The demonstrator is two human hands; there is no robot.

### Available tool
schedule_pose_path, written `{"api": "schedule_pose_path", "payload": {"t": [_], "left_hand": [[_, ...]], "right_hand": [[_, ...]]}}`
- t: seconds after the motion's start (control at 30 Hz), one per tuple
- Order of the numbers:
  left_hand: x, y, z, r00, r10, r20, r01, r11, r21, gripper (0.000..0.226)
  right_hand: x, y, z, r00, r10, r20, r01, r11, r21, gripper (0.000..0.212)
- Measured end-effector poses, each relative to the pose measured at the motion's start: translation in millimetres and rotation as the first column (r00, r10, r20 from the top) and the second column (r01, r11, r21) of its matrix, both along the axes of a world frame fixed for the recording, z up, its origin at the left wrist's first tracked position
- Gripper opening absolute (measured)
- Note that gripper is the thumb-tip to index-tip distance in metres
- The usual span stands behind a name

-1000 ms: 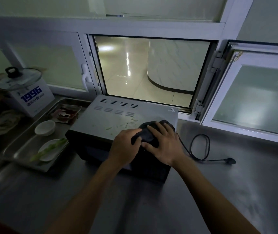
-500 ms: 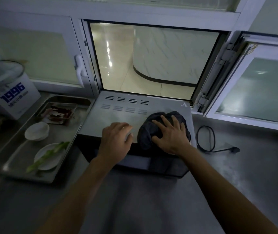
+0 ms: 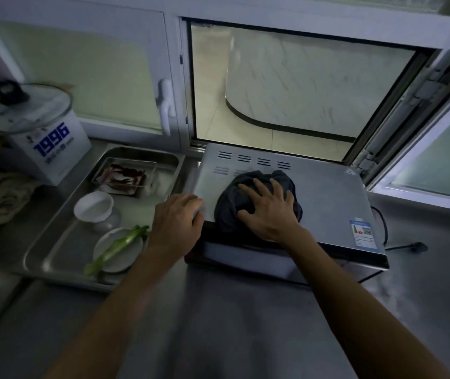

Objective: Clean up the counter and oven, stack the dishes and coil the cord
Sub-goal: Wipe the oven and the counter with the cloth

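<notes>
One oven [image 3: 314, 203], one dark cloth [image 3: 234, 203], one power cord [image 3: 382, 231], one steel tray [image 3: 54, 258], one small white bowl [image 3: 94, 206], one white plate [image 3: 114, 258], one green stalk [image 3: 114, 248], one lidded pot [image 3: 46, 143] and two hands are being counted

right hand [image 3: 269, 212] flat on dark cloth [image 3: 256, 199] | oven [image 3: 325, 203] top | left hand [image 3: 177, 222] at corner
</notes>
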State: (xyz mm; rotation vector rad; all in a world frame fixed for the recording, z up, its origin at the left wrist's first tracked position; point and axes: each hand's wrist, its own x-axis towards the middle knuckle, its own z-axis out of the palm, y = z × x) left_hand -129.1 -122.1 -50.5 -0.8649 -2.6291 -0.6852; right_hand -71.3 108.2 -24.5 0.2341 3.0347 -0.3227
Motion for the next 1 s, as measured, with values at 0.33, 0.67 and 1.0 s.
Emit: {"api": "schedule_pose_path", "payload": {"t": [0.33,0.67,1.0], "left_hand": [[-10,-33,-5,1.0,0.005,0.02,-0.006,0.999,0.047,0.031],[0,-5,6,0.992,-0.109,0.056,0.105,0.992,0.067,0.033],[39,84,12,0.978,-0.207,0.034,0.209,0.975,-0.077,0.031]], "right_hand": [[-36,-74,-2,1.0,0.027,-0.005,-0.027,1.0,-0.013,0.076],[7,-33,-6,0.994,-0.037,-0.098,0.034,0.999,-0.031,0.072],[77,70,-4,0.983,-0.16,-0.095,0.158,0.987,-0.024,0.078]]}}
